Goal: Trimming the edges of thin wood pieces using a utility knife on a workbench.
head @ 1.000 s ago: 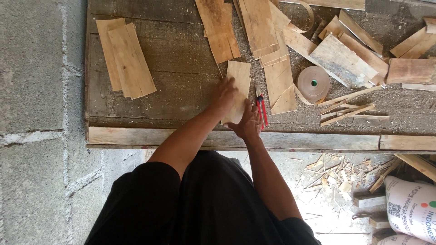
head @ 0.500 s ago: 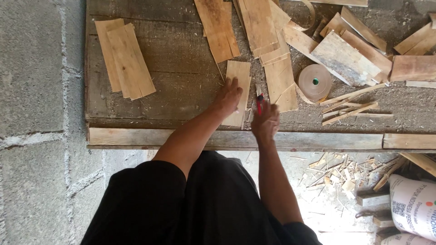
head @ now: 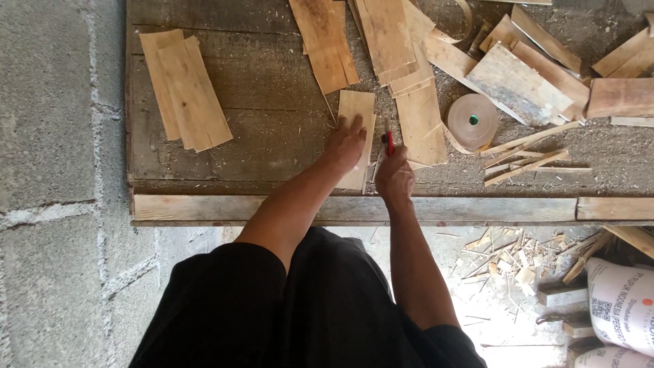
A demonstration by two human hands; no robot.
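Wooden workbench (head: 225,146), dark and dusty, across the upper frame. Stacked veneer sheets (head: 184,88) at upper left; white sack (head: 623,300) at lower right (contents hidden). Tape roll (head: 471,120) right of centre. Thin wood strip (head: 357,117) at centre, long axis running up-frame, pinned flat under left hand (head: 346,144), fingers spread. Just right of strip, right hand (head: 394,177) closed around red-handled cutter (head: 390,142), tip pointed up-frame beside the strip's right edge.

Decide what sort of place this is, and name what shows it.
Probably a rough woodworking spot: a worn plank bench strewn with thin wood pieces, offcuts on the floor, and a roll of tape.
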